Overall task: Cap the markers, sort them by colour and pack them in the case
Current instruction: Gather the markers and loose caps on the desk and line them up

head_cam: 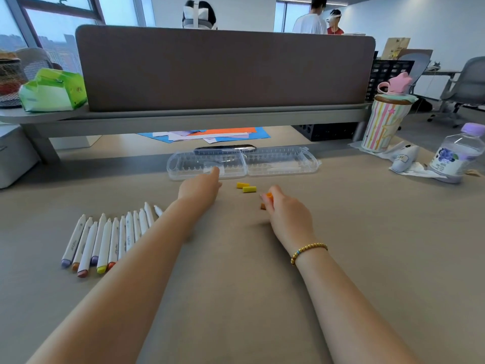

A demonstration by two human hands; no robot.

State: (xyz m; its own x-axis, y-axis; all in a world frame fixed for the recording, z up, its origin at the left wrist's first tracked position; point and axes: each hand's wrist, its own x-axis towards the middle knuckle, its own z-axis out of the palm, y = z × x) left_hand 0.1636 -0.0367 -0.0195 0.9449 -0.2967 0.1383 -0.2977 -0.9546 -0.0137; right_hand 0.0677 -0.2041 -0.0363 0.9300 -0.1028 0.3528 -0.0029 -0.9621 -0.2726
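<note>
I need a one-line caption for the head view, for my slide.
Right hand pinches an orange cap; left hand reaches the open clear case; markers wait alongside.

**No legible text**

The markers (105, 240) near the desk's left edge carry grey print along their barrels, too small to read. The bottle (455, 153) at the right edge has a blue-and-white label, blurred. The green pack (53, 91) on the shelf bears marks, equally unreadable.
</note>
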